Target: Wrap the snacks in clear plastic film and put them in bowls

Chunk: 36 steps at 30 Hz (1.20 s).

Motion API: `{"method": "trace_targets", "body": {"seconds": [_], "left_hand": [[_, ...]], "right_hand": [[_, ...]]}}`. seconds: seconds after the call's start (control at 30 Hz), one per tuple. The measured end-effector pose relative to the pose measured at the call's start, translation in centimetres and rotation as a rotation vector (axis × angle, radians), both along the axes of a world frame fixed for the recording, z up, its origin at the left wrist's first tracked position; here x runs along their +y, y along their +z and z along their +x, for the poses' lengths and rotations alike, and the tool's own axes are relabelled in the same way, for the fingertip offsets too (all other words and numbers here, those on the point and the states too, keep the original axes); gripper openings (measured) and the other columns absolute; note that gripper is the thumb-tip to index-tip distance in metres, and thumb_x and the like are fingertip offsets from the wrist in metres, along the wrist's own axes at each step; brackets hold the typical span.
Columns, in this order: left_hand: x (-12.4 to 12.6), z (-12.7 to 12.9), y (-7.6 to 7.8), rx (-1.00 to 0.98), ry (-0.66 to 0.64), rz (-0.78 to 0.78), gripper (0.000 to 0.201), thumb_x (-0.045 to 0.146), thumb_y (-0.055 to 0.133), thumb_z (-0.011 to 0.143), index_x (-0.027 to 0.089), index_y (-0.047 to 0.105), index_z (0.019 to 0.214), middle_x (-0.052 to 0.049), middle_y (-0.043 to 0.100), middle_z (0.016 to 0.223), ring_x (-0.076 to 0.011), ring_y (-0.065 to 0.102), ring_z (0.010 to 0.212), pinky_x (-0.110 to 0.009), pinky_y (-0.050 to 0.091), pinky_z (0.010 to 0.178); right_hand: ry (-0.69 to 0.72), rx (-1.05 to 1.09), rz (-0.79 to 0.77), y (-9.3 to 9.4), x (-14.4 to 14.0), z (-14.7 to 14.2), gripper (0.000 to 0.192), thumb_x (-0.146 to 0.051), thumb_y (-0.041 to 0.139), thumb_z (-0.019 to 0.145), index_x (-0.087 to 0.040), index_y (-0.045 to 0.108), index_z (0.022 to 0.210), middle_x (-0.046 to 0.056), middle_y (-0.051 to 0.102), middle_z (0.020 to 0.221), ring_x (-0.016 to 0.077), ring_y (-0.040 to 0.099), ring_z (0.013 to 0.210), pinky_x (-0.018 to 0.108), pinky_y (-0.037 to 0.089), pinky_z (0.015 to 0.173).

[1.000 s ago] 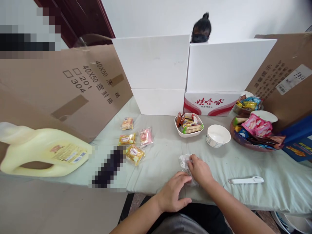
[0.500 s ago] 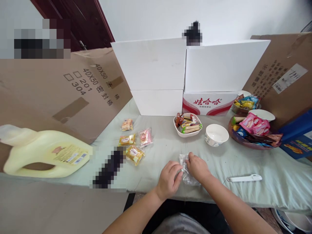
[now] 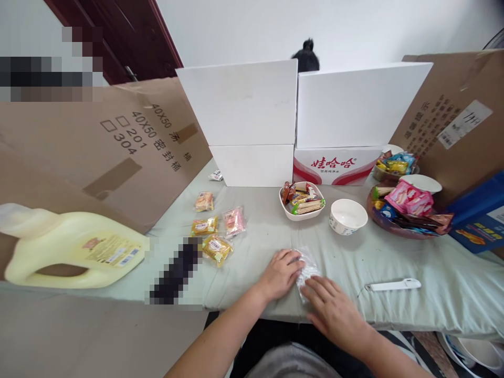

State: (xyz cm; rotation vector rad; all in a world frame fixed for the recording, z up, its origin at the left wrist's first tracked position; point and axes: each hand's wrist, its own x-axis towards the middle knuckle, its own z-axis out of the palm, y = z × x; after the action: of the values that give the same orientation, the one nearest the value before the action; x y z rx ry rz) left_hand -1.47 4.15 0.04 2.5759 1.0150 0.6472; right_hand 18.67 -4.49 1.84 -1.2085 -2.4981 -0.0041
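A crumpled clear plastic bag (image 3: 309, 265) lies on the cloth in front of me. My left hand (image 3: 280, 275) rests on its left side, palm down, fingers extended and slightly bent. Over its lower right part my right hand (image 3: 333, 304) lies with fingers stretched out flat. Neither hand is closed around the bag. Beyond the bag stand a white bowl (image 3: 348, 224) with nothing visible in it and a bowl of wrapped snacks (image 3: 293, 215). A white box-cutter-like tool (image 3: 394, 285) lies to the right of my right hand.
Several small packaged cakes (image 3: 217, 249) lie to the left. A pale yellow jug (image 3: 74, 241) lies at far left. White boxes (image 3: 252, 165) stand at the back, cardboard (image 3: 134, 136) at the sides. A larger bowl of snacks (image 3: 389, 228) sits at right.
My right hand has moved down and nearer to me, its pinch on the bag released. My left hand has moved up and right onto the bag, which now looks flatter.
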Motion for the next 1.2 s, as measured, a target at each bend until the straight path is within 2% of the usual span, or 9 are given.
{"method": "trace_targets", "body": {"seconds": [0.1, 0.27, 0.43, 0.57, 0.67, 0.77, 0.93, 1.03, 1.2], "left_hand": [[0.0, 0.2, 0.2, 0.065, -0.017, 0.018, 0.031, 0.024, 0.058, 0.090, 0.027, 0.061, 0.120, -0.004, 0.059, 0.128, -0.0244, 0.048, 0.116, -0.043, 0.040, 0.098], [-0.2, 0.2, 0.2, 0.069, -0.049, 0.035, 0.032, 0.026, 0.059, 0.089, 0.024, 0.061, 0.121, -0.006, 0.060, 0.128, -0.0262, 0.047, 0.119, -0.044, 0.039, 0.099], [-0.4, -0.1, -0.1, 0.030, -0.152, 0.048, 0.022, 0.031, 0.060, 0.089, 0.023, 0.065, 0.109, -0.006, 0.065, 0.119, -0.0242, 0.052, 0.119, -0.043, 0.034, 0.101], [-0.4, 0.0, -0.2, 0.021, -0.220, 0.024, 0.021, 0.033, 0.058, 0.091, 0.024, 0.065, 0.109, -0.004, 0.068, 0.117, -0.0230, 0.050, 0.125, -0.042, 0.029, 0.105], [-0.3, 0.0, 0.0, 0.010, -0.232, 0.000, 0.020, 0.032, 0.056, 0.092, 0.023, 0.064, 0.109, -0.005, 0.067, 0.117, -0.0229, 0.050, 0.126, -0.043, 0.028, 0.106], [-0.3, 0.0, 0.2, -0.007, -0.224, -0.029, 0.025, 0.024, 0.054, 0.091, 0.023, 0.060, 0.115, -0.005, 0.067, 0.119, -0.0218, 0.050, 0.127, -0.043, 0.028, 0.106], [-0.2, -0.3, 0.0, -0.041, -0.193, -0.056, 0.066, 0.004, 0.043, 0.082, 0.021, 0.027, 0.143, -0.009, 0.060, 0.131, -0.0186, 0.055, 0.120, -0.044, 0.034, 0.107], [-0.1, -0.4, -0.5, -0.045, -0.185, -0.014, 0.075, 0.004, 0.043, 0.081, 0.020, 0.013, 0.147, -0.012, 0.054, 0.135, -0.0213, 0.052, 0.124, -0.047, 0.037, 0.106], [0.0, -0.4, -0.7, -0.066, -0.161, 0.014, 0.062, 0.003, 0.040, 0.083, 0.020, 0.027, 0.141, -0.014, 0.047, 0.139, -0.0230, 0.044, 0.131, -0.048, 0.039, 0.107]], "right_hand": [[0.015, 0.012, -0.012, -1.3, -2.0, 0.4, 0.041, -0.020, 0.056, 0.087, -0.021, 0.052, 0.127, 0.007, 0.064, 0.116, 0.0220, 0.057, 0.107, 0.037, 0.044, 0.093], [-0.026, 0.079, -0.027, -1.3, -2.1, 1.0, 0.038, -0.018, 0.051, 0.089, -0.021, 0.052, 0.127, 0.009, 0.062, 0.117, 0.0237, 0.055, 0.110, 0.040, 0.044, 0.094], [0.014, 0.139, -0.097, -2.1, -2.6, 0.2, 0.025, -0.009, 0.045, 0.090, -0.022, 0.060, 0.105, 0.004, 0.063, 0.092, 0.0185, 0.057, 0.087, 0.035, 0.045, 0.083], [0.055, 0.192, -0.054, -1.7, -3.0, 0.2, 0.025, -0.008, 0.044, 0.090, -0.021, 0.061, 0.104, 0.006, 0.064, 0.099, 0.0213, 0.054, 0.101, 0.037, 0.040, 0.092], [0.104, 0.186, -0.042, -0.5, -1.8, 0.6, 0.031, -0.006, 0.040, 0.090, -0.019, 0.059, 0.111, 0.007, 0.065, 0.100, 0.0196, 0.055, 0.097, 0.037, 0.040, 0.093], [0.063, 0.123, -0.068, 0.2, 0.6, 0.8, 0.033, -0.005, 0.038, 0.090, -0.018, 0.058, 0.113, 0.006, 0.065, 0.092, 0.0174, 0.057, 0.083, 0.033, 0.043, 0.081], [-0.142, -0.023, -0.116, -0.2, 4.8, 0.2, 0.025, -0.010, 0.040, 0.093, -0.017, 0.059, 0.109, 0.005, 0.064, 0.087, 0.0198, 0.056, 0.081, 0.033, 0.042, 0.075], [-0.202, -0.034, -0.126, -0.5, 6.1, -0.3, 0.021, -0.013, 0.041, 0.094, -0.017, 0.060, 0.101, 0.005, 0.063, 0.084, 0.0209, 0.055, 0.081, 0.033, 0.041, 0.075], [-0.261, -0.040, -0.132, -0.9, 6.6, -0.8, 0.022, -0.017, 0.039, 0.097, -0.018, 0.060, 0.091, 0.005, 0.061, 0.082, 0.0209, 0.052, 0.080, 0.032, 0.039, 0.075]]}}
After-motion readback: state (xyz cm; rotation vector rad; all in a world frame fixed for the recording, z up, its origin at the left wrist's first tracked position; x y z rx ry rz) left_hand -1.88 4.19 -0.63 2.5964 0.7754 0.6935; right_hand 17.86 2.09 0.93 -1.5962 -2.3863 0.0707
